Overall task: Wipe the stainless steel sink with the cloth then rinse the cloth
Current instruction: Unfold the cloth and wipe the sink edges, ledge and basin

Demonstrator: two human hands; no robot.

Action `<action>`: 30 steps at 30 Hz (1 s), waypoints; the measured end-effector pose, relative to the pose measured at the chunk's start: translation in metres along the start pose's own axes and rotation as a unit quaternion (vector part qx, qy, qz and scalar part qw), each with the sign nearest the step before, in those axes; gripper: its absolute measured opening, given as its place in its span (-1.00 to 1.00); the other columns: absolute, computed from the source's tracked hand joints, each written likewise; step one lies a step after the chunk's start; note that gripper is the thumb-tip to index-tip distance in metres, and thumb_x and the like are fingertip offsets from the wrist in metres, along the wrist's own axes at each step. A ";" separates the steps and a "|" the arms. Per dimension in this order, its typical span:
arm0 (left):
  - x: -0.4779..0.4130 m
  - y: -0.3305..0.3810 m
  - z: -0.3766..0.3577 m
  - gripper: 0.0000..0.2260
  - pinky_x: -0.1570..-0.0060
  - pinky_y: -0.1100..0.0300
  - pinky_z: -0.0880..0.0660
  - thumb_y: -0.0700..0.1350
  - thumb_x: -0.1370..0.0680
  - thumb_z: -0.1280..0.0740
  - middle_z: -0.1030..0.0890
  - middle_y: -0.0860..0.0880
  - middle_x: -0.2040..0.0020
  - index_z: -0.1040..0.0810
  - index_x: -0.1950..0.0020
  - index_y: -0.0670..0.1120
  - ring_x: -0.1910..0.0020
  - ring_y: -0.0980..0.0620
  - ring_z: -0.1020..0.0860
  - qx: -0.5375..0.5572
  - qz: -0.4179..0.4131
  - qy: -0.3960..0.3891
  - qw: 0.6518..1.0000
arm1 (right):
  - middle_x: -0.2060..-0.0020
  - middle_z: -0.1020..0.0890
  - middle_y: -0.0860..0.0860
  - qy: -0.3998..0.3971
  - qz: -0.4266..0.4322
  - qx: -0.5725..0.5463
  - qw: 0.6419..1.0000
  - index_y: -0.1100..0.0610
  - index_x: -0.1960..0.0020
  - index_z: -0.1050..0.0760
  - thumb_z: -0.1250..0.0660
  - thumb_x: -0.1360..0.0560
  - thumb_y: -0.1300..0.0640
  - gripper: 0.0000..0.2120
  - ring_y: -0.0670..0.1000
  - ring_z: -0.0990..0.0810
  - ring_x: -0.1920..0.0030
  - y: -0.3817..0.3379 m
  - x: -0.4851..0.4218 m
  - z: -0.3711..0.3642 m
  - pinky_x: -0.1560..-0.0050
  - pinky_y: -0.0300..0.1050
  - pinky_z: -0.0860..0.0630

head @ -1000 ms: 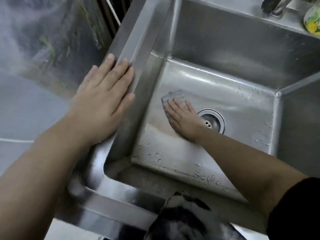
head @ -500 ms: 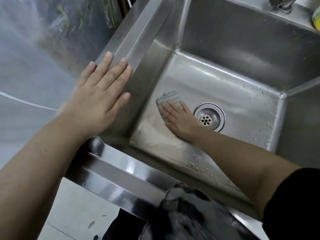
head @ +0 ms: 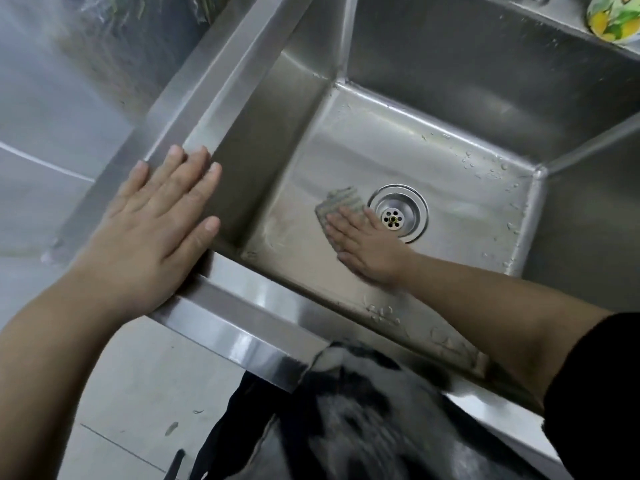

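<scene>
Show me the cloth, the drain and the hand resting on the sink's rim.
cloth (head: 341, 199): head view, the striped part left uncovered.
drain (head: 393, 218): head view, its perforated centre.
left hand (head: 149, 233): head view, the back of the hand.

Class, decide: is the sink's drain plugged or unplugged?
Unplugged. The drain shows its strainer holes uncovered, no stopper sits in it, and no water stands on the floor of the sink, only scattered droplets.

A kitchen or scullery wash area: a deep, square stainless steel sink (head: 450, 71) with a round drain (head: 394, 216), pale floor tiles (head: 138, 393) near left, and a lemon-printed item (head: 611, 17) far right.
</scene>
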State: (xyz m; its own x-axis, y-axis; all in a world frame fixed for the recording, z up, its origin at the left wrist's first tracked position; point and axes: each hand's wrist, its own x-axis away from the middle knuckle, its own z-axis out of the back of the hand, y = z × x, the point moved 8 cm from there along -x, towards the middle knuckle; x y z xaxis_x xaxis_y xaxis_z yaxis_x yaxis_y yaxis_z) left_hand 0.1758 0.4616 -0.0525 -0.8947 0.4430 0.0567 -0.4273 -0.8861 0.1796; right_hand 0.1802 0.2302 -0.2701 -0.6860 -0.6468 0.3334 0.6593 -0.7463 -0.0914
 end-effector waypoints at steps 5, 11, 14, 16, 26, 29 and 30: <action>-0.002 0.011 0.012 -0.50 -0.42 -0.03 0.01 0.15 -0.57 0.04 -0.31 -0.13 -0.45 -0.31 -0.42 -0.04 -0.43 -0.10 -0.23 -0.016 -0.004 0.031 0.999 | -0.43 -0.34 0.10 -0.108 0.194 -0.016 0.975 0.15 -0.43 -0.30 0.26 -0.60 -0.14 -0.38 0.21 -0.22 -0.45 -0.074 0.033 -0.001 -0.38 0.11 0.05; -0.084 0.097 0.007 -0.58 -0.31 -0.02 -0.25 0.02 -0.56 -0.08 -0.51 -0.26 -0.22 -0.48 -0.26 -0.20 -0.25 -0.25 -0.42 0.016 -0.215 0.019 0.976 | -0.53 -0.09 -0.01 -0.123 -0.138 -0.149 0.971 0.01 -0.51 -0.08 -0.04 -0.63 0.01 -0.54 0.01 -0.03 -0.51 0.006 0.118 0.074 -0.47 0.05 0.01; -0.118 0.158 -0.054 -0.58 -0.17 -0.13 -0.42 0.01 -0.50 -0.06 -0.56 -0.29 -0.11 -0.52 -0.19 -0.19 -0.13 -0.28 -0.52 0.034 -0.355 -0.095 0.930 | -0.52 -0.11 0.03 0.004 -0.361 -0.202 0.910 0.04 -0.52 -0.05 -0.09 -0.61 0.01 -0.49 0.01 -0.06 -0.50 0.023 0.192 0.107 -0.45 0.04 0.00; -0.115 0.195 -0.098 -0.67 -0.05 -0.04 -0.47 -0.04 -0.46 -0.09 -0.61 -0.30 0.03 -0.49 -0.11 -0.13 0.02 -0.29 -0.59 0.020 -0.469 -0.153 0.870 | -0.52 -0.12 0.00 0.053 -0.470 -0.214 0.855 0.03 -0.52 -0.05 -0.06 -0.61 -0.04 -0.49 -0.01 -0.03 -0.51 0.005 0.242 0.115 -0.46 0.05 0.08; -0.049 0.166 -0.195 -0.56 -0.44 0.22 0.22 -0.07 -0.64 0.05 0.07 -0.07 -0.55 -0.06 -0.51 -0.17 -0.51 -0.01 0.11 0.003 -0.720 -0.292 0.629 | -0.52 0.21 -0.01 0.132 -0.721 -0.188 0.654 0.00 -0.53 0.16 0.24 -0.52 -0.27 -0.35 -0.06 0.35 -0.47 -0.072 0.327 0.118 -0.45 0.04 0.36; -0.045 0.172 -0.193 -0.56 -0.43 0.26 0.17 -0.01 -0.65 0.12 0.18 0.09 -0.55 0.06 -0.53 -0.03 -0.51 0.08 0.11 0.043 -0.720 -0.271 0.638 | -0.52 0.23 0.03 0.107 -0.743 -0.203 0.629 0.04 -0.53 0.20 0.22 -0.55 -0.28 -0.35 -0.01 0.30 -0.50 -0.070 0.331 0.109 -0.47 0.06 0.32; -0.044 0.178 -0.198 -0.56 -0.43 0.26 0.16 0.01 -0.65 0.12 0.18 0.11 -0.54 0.06 -0.53 -0.01 -0.51 0.09 0.11 0.041 -0.718 -0.260 0.644 | -0.52 0.23 0.03 0.105 -0.743 -0.204 0.628 0.04 -0.53 0.21 0.21 -0.56 -0.26 -0.35 -0.02 0.28 -0.50 -0.070 0.330 0.108 -0.48 0.06 0.31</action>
State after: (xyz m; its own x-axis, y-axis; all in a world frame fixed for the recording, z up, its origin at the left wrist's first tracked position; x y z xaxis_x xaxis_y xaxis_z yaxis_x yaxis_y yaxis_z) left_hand 0.1133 0.2578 -0.2171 0.5895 0.8025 0.0922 -0.7387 0.4895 0.4634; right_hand -0.0596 0.0858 -0.0525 -0.5043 0.8383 0.2073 -0.8625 -0.5007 -0.0735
